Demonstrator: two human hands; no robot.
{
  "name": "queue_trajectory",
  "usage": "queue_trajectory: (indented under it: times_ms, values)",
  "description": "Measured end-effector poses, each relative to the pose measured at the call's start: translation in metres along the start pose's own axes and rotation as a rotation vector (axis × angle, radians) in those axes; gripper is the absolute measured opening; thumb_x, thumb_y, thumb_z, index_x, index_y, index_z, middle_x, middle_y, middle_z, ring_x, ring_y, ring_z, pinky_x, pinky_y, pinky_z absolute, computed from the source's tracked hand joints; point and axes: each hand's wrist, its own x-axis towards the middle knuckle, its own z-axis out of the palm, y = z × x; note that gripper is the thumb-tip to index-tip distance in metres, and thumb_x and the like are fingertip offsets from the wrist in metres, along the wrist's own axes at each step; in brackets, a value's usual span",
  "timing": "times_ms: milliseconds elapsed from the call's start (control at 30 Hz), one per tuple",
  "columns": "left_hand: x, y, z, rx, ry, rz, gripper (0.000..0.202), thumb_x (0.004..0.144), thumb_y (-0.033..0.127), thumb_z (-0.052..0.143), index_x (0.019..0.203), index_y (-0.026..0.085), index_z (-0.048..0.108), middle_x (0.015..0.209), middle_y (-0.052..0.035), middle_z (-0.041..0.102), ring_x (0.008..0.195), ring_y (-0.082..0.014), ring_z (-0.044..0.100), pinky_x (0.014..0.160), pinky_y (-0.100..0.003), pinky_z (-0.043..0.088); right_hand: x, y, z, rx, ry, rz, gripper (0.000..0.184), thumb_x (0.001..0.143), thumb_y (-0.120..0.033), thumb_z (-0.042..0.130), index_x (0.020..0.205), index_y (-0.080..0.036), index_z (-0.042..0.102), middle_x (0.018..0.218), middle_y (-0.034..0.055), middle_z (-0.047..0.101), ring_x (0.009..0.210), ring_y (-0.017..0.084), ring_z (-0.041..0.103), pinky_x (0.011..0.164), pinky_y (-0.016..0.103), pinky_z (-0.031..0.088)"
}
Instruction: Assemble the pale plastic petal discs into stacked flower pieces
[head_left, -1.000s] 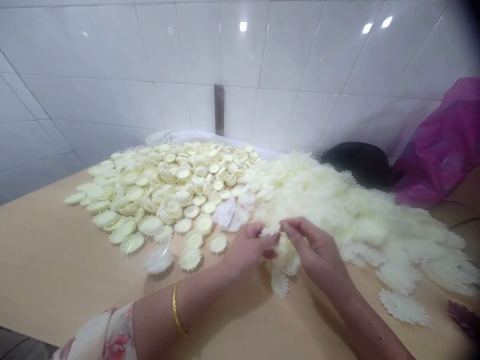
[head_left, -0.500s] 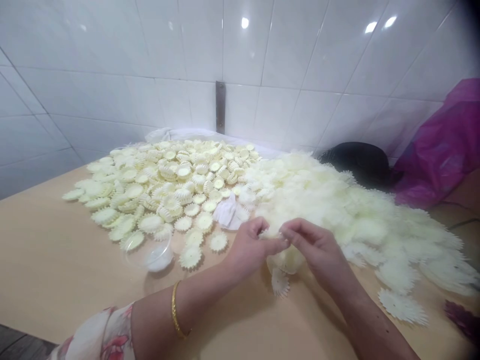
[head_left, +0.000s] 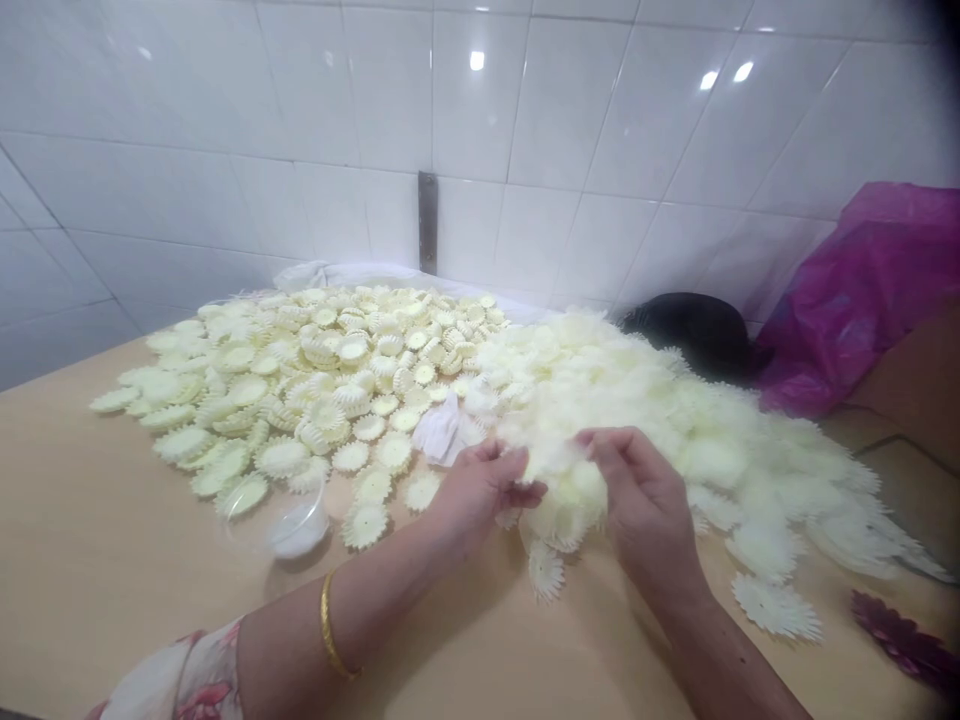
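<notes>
My left hand (head_left: 480, 492) is closed, thumb against the curled forefinger, on a pale sheer fabric flower piece (head_left: 551, 440). Opposite it, my right hand (head_left: 641, 500) pinches the far side of that piece between thumb and forefinger; its outline is blurred against the heap behind. Just below lie loose thin flower pieces, one a toothed white disc (head_left: 546, 572). To the right spreads a heap of sheer cream flower pieces (head_left: 705, 450). On the left is a large pile of thicker cream flower discs with serrated edges (head_left: 281, 455).
A clear cup with white contents (head_left: 298, 525) sits left of my forearm on the wooden table (head_left: 82, 530). A crumpled white scrap (head_left: 437, 432) lies between the piles. Behind are a black rounded object (head_left: 694, 335) and a magenta bag (head_left: 862, 290). A dark red flower piece (head_left: 904, 635) lies at right.
My hands have drawn apart from being close together, the left going leftward, with the pale piece spanning between them. The whole view has shifted slightly to the right.
</notes>
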Motion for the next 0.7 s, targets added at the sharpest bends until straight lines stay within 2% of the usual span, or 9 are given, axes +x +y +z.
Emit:
queue_trajectory:
  times_ms: [100, 167, 233, 300, 400, 533, 700]
  values:
    - [0.003, 0.002, -0.002, 0.007, 0.134, -0.012, 0.012, 0.071, 0.015, 0.062, 0.069, 0.014, 0.050, 0.065, -0.0009, 0.053, 0.055, -0.0121, 0.059, 0.058, -0.026, 0.047, 0.006, 0.000, -0.007, 0.134, 0.172, 0.019, 0.015, 0.081, -0.026, 0.049, 0.067, -0.020, 0.049, 0.067, -0.0013, 0.057, 0.070, 0.014, 0.054, 0.072, 0.029, 0.041]
    - [0.003, 0.003, -0.003, 0.023, 0.132, -0.014, 0.016, 0.070, 0.015, 0.064, 0.065, 0.014, 0.049, 0.063, 0.0000, 0.052, 0.055, -0.0126, 0.059, 0.058, -0.026, 0.047, 0.012, 0.002, -0.013, 0.020, 0.231, 0.061, 0.019, 0.080, -0.028, 0.050, 0.062, -0.020, 0.048, 0.058, -0.0027, 0.051, 0.063, 0.013, 0.051, 0.066, 0.028, 0.040]
    - [0.003, 0.002, -0.002, 0.053, 0.087, -0.019, 0.015, 0.067, 0.015, 0.066, 0.065, 0.014, 0.051, 0.064, -0.0007, 0.053, 0.057, -0.0130, 0.059, 0.060, -0.027, 0.047, 0.017, 0.008, -0.017, -0.214, 0.170, 0.129, 0.021, 0.079, -0.032, 0.051, 0.061, -0.020, 0.050, 0.057, -0.0025, 0.049, 0.059, 0.013, 0.048, 0.061, 0.028, 0.038]
    - [0.001, 0.000, -0.002, 0.079, 0.041, -0.015, 0.015, 0.065, 0.017, 0.069, 0.065, 0.013, 0.054, 0.067, -0.0017, 0.055, 0.059, -0.0129, 0.059, 0.062, -0.028, 0.048, 0.020, 0.015, -0.020, -0.413, 0.081, 0.148, 0.018, 0.079, -0.033, 0.051, 0.066, -0.020, 0.055, 0.064, 0.0000, 0.054, 0.064, 0.016, 0.050, 0.063, 0.030, 0.039]
    - [0.000, -0.003, -0.002, 0.124, 0.003, 0.010, 0.019, 0.061, 0.021, 0.072, 0.062, 0.012, 0.055, 0.067, -0.0021, 0.055, 0.061, -0.0119, 0.056, 0.064, -0.029, 0.049, 0.020, 0.025, -0.020, -0.575, 0.071, 0.030, 0.016, 0.080, -0.030, 0.049, 0.081, -0.019, 0.060, 0.089, 0.0061, 0.059, 0.086, 0.021, 0.053, 0.074, 0.035, 0.041]
    - [0.000, -0.006, -0.002, 0.178, -0.009, 0.049, 0.029, 0.057, 0.027, 0.074, 0.055, 0.014, 0.048, 0.062, 0.0004, 0.052, 0.058, -0.0102, 0.053, 0.063, -0.029, 0.048, 0.017, 0.026, -0.018, -0.697, 0.101, -0.144, 0.017, 0.081, -0.026, 0.046, 0.086, -0.019, 0.060, 0.094, 0.0074, 0.060, 0.093, 0.022, 0.051, 0.082, 0.038, 0.039]
    - [-0.001, -0.006, -0.003, 0.183, -0.013, 0.082, 0.039, 0.054, 0.030, 0.075, 0.051, 0.015, 0.040, 0.058, 0.0026, 0.049, 0.056, -0.0089, 0.051, 0.059, -0.026, 0.044, 0.011, 0.011, -0.013, -0.637, 0.089, -0.166, 0.016, 0.082, -0.030, 0.048, 0.083, -0.020, 0.059, 0.090, 0.0060, 0.061, 0.089, 0.022, 0.053, 0.077, 0.036, 0.041]
